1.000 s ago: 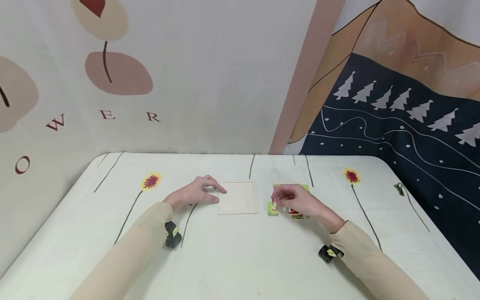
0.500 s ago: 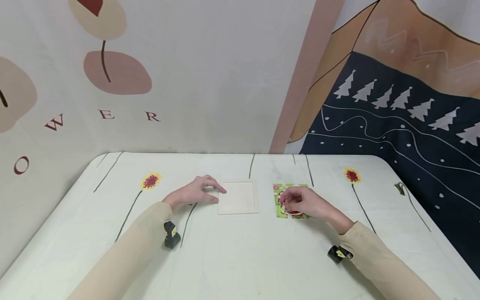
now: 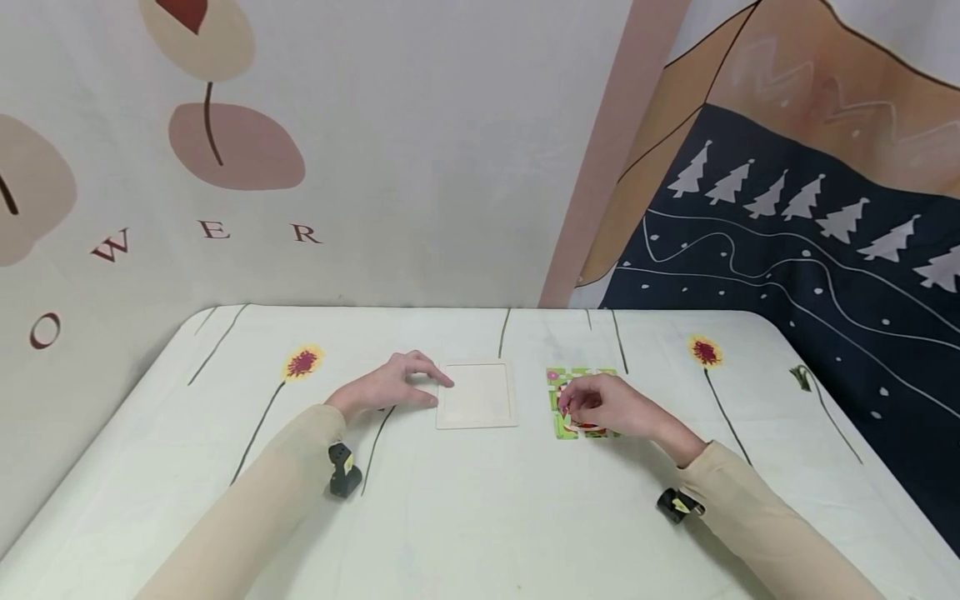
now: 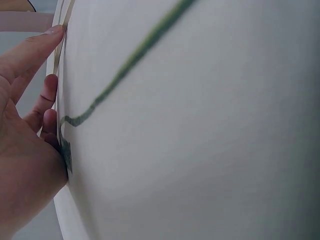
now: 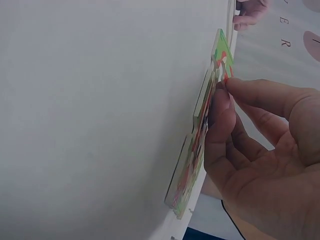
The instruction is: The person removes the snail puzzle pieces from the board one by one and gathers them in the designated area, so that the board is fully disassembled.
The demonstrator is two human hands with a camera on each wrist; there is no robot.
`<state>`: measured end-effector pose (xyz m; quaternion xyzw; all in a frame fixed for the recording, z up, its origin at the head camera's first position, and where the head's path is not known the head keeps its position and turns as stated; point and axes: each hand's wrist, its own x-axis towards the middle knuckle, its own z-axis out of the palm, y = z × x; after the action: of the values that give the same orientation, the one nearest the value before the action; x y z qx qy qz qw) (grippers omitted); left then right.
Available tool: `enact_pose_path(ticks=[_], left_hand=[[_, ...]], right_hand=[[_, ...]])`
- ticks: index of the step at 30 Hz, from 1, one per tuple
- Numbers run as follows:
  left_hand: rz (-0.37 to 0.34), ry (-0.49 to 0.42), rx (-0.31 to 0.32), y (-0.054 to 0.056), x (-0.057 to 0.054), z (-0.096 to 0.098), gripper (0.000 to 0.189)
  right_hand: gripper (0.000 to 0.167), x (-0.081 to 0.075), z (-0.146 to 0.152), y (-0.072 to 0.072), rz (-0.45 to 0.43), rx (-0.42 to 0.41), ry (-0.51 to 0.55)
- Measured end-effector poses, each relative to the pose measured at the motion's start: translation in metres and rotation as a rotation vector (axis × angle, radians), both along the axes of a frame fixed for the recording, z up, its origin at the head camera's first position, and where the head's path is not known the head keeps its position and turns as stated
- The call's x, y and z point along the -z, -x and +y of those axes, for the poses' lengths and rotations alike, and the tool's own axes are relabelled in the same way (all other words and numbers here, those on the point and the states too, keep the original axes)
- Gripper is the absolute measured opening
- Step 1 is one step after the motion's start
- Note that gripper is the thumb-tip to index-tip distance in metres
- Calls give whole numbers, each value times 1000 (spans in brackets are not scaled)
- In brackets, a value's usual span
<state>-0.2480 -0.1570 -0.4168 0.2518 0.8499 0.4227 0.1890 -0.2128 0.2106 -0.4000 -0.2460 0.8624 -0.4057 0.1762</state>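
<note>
My right hand [image 3: 600, 406] is over a colourful jigsaw puzzle [image 3: 557, 377] with a green-and-white border, to the right of the middle of the table. Its thumb and fingertips pinch a green-and-red puzzle piece [image 5: 223, 47] at the puzzle's lower left corner; in the right wrist view the other fingers are curled. The hand hides much of the picture. Thin gaps show between some pieces. My left hand [image 3: 390, 385] lies at the left edge of a pale square puzzle frame [image 3: 477, 426], index finger and thumb at its border, holding nothing; the left wrist view shows its fingers extended.
A white cloth printed with flowers covers the table [image 3: 450, 517]. Behind it hangs a pale printed curtain [image 3: 420, 167], with a dark tree-patterned one [image 3: 787, 250] at the right. Black wrist cameras [image 3: 344, 471] sit on both sleeves.
My right hand has moved to the right, bringing the puzzle piece from apart on the left to the puzzle's lower left corner. The left hand and the frame have stayed put.
</note>
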Motion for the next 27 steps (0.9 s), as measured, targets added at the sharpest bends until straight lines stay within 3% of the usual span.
enact_pose_path(ticks=[27], left_hand=[[7,-3,-5,2,2,0,27]], right_hand=[[13,1,2,1,72,11,-57]])
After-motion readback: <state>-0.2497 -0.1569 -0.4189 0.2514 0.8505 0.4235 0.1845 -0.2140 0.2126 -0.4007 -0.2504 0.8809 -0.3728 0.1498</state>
